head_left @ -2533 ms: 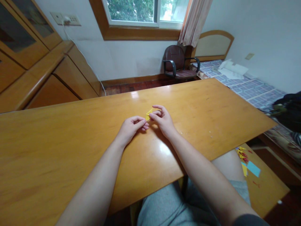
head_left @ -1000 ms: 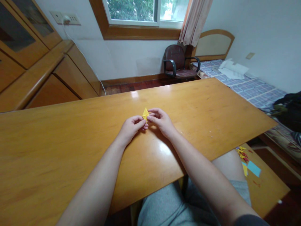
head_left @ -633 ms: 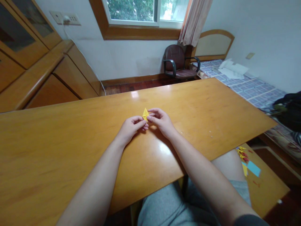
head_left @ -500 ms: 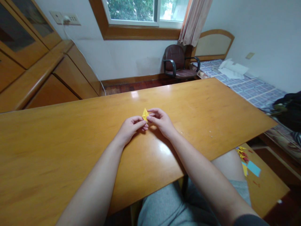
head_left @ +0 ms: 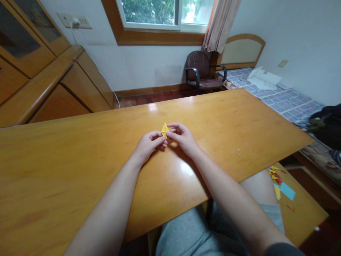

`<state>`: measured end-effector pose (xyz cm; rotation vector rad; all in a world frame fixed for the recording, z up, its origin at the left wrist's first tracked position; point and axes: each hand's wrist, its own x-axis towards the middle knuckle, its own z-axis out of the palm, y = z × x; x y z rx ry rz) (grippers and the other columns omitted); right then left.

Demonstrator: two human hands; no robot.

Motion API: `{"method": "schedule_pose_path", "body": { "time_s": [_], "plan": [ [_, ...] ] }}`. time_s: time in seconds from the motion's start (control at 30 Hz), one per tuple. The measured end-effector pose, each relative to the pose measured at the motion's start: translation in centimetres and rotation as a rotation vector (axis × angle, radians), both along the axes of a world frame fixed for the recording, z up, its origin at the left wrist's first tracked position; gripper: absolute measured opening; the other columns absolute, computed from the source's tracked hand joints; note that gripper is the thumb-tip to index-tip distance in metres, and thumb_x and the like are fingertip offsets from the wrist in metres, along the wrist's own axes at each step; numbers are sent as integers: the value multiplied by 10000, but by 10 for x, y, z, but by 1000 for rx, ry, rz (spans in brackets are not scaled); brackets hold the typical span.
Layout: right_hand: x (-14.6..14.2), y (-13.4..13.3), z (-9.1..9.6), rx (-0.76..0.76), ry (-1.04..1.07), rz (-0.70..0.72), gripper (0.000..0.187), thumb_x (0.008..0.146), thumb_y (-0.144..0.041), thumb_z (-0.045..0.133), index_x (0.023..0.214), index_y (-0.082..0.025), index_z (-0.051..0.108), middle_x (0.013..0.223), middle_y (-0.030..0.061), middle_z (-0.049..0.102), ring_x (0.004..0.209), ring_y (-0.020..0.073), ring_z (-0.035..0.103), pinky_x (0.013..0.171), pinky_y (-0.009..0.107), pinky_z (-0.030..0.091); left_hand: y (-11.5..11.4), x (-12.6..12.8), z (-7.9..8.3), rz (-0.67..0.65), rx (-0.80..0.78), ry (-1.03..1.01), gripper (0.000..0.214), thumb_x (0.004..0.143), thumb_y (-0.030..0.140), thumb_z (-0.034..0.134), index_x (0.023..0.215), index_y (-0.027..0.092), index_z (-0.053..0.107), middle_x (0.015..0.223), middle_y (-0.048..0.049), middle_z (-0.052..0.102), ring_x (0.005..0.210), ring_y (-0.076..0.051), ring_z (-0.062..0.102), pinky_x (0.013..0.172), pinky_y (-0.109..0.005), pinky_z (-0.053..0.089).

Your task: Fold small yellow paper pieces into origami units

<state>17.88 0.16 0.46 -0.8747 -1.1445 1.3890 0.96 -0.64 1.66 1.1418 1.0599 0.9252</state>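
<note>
A small folded piece of yellow paper (head_left: 164, 130), diamond-shaped with a point at the top, is held between both hands over the middle of the wooden table (head_left: 80, 170). My left hand (head_left: 149, 144) pinches its lower left side, thumb on top and fingers curled beneath. From the right, my right hand (head_left: 182, 137) grips the paper's right edge between thumb and fingertips. The lower part of the paper is partly hidden by my fingers.
Beside my right leg, a lower wooden surface (head_left: 301, 220) bears several yellow and red folded paper pieces (head_left: 275, 174) and a light blue sheet (head_left: 287, 191). A brown armchair (head_left: 198, 67) stands beyond the table, a bed (head_left: 287, 96) to the right, cabinets (head_left: 61, 96) to the left.
Almost nothing differs. The yellow paper stays in both hands, with at most a very slight shift of the paper and fingers.
</note>
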Motion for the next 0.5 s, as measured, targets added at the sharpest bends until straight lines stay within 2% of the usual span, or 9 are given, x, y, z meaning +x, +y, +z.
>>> {"method": "schedule_pose_path", "body": {
  "time_s": [0.5],
  "plan": [
    [2, 0, 1, 5, 18, 19, 389, 676, -315, 805, 1012, -213, 637, 773, -27, 683, 721, 126, 619, 777, 296, 495, 0, -1, 0, -29, -45, -11, 327, 674, 424, 830, 742, 141, 680, 717, -54, 722, 607, -133, 653, 619, -254, 518]
  ]
}}
